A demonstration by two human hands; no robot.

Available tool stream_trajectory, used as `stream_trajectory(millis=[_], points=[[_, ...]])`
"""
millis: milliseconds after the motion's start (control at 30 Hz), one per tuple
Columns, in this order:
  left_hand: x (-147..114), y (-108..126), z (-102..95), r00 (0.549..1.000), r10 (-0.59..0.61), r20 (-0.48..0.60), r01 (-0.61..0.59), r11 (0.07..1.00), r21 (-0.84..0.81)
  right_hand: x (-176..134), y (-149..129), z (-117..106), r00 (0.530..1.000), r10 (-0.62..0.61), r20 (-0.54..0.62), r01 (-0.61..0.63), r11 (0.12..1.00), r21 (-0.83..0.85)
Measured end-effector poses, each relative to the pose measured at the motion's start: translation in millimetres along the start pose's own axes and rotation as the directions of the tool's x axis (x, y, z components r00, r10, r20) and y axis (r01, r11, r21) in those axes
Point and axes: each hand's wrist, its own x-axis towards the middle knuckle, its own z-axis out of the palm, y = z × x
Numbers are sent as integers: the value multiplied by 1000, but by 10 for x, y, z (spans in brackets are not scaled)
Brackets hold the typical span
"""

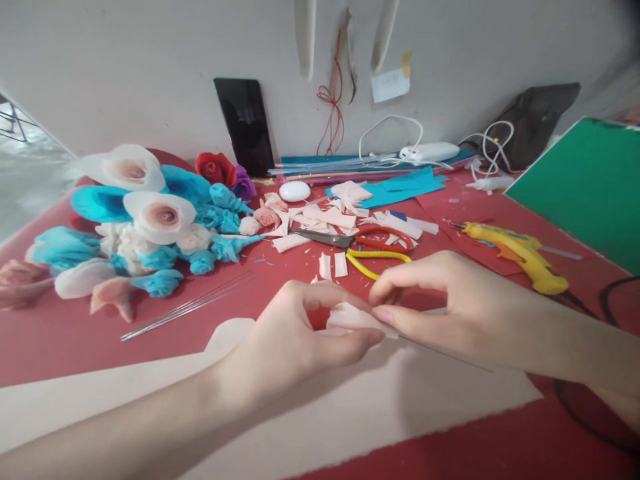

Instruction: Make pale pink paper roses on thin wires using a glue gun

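Observation:
My left hand (300, 330) is closed round a pale pink paper flower bud (350, 316), its thumb underneath and its fingers behind. At the lower end of the bud, the thumb and forefinger of my right hand (445, 300) pinch the paper where it meets a thin wire stem (450, 357). The stem slants down to the right below my right hand. Under both hands lies a large pale pink paper sheet (320, 427). Just beyond them are scissors (375, 253) with one red and one yellow handle, lying among cut paper scraps (325, 217).
Blue, white and pink paper flowers (160, 217) pile up at the left, behind loose wires (175, 310). A yellow glue gun (520, 257) lies at the right, near a green board (585, 187). A black phone (245, 127) leans against the wall beside blue paper (400, 189).

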Motion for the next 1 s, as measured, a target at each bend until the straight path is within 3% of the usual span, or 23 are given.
stream_trajectory(millis=[100,233,567,800,1000], points=[[2,1,2,1000,-21,7,21,1000,9,44,48,30,1000,-15,10,15,999,30],[-11,20,3,997,-68,22,68,998,17,79,118,47,996,-55,-66,54,998,-20],[-19,-14,4,996,-87,21,88,995,-41,1,0,-21,989,-42,-143,41,999,-8],[-11,-26,-19,998,23,-53,-33,979,-203,26,62,-33,998,14,-60,-11,999,47],[-17,-8,-14,996,1,-90,-15,989,-149,23,71,-20,997,-9,-72,11,1000,21]])
